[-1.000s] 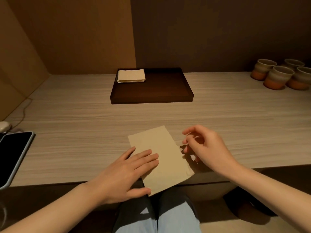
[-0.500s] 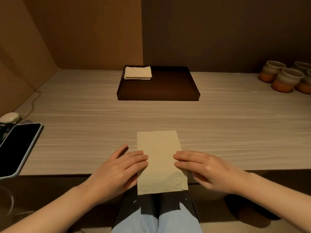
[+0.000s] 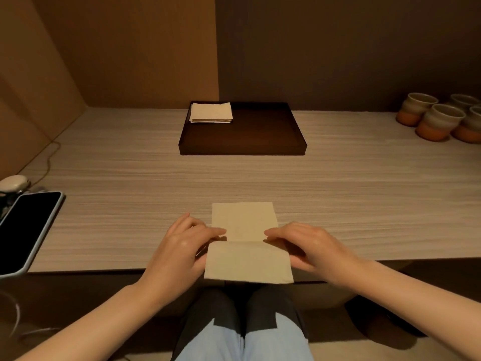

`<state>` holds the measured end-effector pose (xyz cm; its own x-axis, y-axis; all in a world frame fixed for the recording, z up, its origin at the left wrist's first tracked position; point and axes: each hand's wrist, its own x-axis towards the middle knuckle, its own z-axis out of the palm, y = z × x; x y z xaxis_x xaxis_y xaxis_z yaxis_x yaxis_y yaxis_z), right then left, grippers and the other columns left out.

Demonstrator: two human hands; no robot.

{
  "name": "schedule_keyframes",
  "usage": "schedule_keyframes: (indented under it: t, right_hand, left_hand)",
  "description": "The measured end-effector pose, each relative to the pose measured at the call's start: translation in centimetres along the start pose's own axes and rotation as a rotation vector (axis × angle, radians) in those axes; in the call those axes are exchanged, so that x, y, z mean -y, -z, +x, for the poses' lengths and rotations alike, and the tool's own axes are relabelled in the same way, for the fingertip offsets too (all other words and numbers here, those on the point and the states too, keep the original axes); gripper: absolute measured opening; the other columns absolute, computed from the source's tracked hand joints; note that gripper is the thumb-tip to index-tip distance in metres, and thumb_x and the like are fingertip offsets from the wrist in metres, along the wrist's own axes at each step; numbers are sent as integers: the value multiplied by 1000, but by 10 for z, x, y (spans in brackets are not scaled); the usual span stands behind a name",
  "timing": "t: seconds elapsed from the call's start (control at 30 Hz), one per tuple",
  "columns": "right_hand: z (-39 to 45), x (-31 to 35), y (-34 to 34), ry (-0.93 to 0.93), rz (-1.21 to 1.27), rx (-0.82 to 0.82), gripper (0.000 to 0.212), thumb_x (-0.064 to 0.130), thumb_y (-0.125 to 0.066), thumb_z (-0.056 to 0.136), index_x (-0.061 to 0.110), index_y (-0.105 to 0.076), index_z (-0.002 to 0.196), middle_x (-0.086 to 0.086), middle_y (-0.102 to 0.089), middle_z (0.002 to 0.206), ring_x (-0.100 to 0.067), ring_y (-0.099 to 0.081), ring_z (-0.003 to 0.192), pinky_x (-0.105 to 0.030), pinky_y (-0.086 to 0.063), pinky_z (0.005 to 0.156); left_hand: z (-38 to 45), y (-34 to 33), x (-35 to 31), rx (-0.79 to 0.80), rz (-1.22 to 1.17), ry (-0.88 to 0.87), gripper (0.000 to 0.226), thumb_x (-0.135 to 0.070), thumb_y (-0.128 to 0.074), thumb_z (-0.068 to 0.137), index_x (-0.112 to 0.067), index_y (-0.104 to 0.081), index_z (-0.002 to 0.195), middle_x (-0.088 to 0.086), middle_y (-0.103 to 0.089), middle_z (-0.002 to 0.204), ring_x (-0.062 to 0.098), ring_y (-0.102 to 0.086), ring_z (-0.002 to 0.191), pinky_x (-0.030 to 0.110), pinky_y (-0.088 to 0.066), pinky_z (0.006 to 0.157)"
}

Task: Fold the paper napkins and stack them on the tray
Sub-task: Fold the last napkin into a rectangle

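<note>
Beige paper, a napkin (image 3: 244,230) lies at the near edge of the wooden table (image 3: 364,194), straight in front of the dark tray (image 3: 260,142) and well apart from it. Its near half is lifted off the table and turned up toward the tray, the fold line running across its middle. The left hand (image 3: 179,254) holds the napkin's left edge, fingers curled around the raised flap with the fingertips resting on the flat half. The right hand (image 3: 312,248) mirrors it on the right edge, thumb under the flap and fingers closed over it. In the tray's far left corner sits a small stack of folded napkins (image 3: 211,112), square and neat. Right of the tray, near the wall, stand several glazed cups (image 3: 440,122) touching one another. Left of the tray, at the table's edge, lies a phone (image 3: 24,227) with a dark screen
</note>
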<state>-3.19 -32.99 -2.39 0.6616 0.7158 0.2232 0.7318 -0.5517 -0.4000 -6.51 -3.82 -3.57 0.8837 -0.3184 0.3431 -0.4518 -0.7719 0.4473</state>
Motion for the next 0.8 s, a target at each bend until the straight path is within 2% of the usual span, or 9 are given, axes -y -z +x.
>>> schedule_keyframes:
  t: [0.1,0.2,0.27,0.37,0.43,0.47,0.57,0.63,0.8]
  right_hand:
    - [8,1,-1,-166,149,-90,37,34,-65,88,20,-63,122,10,-69,112,1,-62,100,-14,-51,84]
    - [23,1,-2,-383,262,-175,31,7,-71,85,25,-69,111,13,-71,104,-1,-64,96,-20,-52,83]
    - [33,0,0,-530,311,-164,29,2,-65,87,26,-72,102,11,-71,99,-4,-64,94,-25,-54,84]
    - [45,-1,4,-659,388,-140,9,16,-66,87,10,-73,89,-8,-72,81,-21,-67,78,-38,-54,73]
    - [50,0,6,-691,385,-134,32,30,-70,85,-1,-66,81,-17,-69,74,-21,-64,66,-38,-53,67]
    - [52,1,7,-708,389,-135,36,33,-71,85,-2,-65,77,-17,-69,71,-18,-62,63,-37,-53,67]
    - [55,2,8,-753,395,-132,34,30,-71,85,-3,-65,76,-11,-62,63,-15,-61,62,-36,-55,69]
    - [55,1,8,-782,399,-140,29,26,-71,85,-2,-66,79,-4,-59,59,-13,-60,61,-35,-56,69]
    - [54,5,9,-822,412,-183,14,21,-71,86,10,-71,78,0,-71,64,-12,-68,64,-23,-54,61]
  left_hand:
    - [10,1,-8,-22,-152,220,36,-37,-69,83,-36,-63,118,-14,-54,100,3,-50,100,14,-36,87]
    - [19,-2,-8,-2,-150,329,31,-25,-68,86,-40,-64,112,-10,-56,103,5,-51,99,11,-36,78]
    - [23,-4,-6,-10,-105,372,34,-14,-65,87,-40,-65,109,-9,-58,100,5,-53,96,9,-36,73]
    - [29,-5,-11,-42,-66,386,21,-19,-63,86,-32,-68,102,-9,-60,85,11,-54,90,24,-41,73]
    - [32,-4,-14,-78,-44,368,6,-29,-63,86,-26,-67,88,-9,-59,70,16,-55,84,34,-45,72]
    - [33,-4,-14,-89,-31,362,10,-33,-63,86,-24,-66,88,-10,-58,65,16,-55,81,36,-46,73]
    - [33,-3,-14,-96,-24,352,29,-36,-64,86,-21,-67,110,-12,-58,63,13,-56,81,40,-48,80]
    - [34,-2,-15,-95,-35,350,34,-37,-64,86,-22,-65,117,-13,-58,64,11,-56,82,40,-48,82]
    - [33,-2,-16,-89,-49,365,43,-38,-64,86,-21,-60,125,-12,-59,65,10,-57,81,40,-50,84]
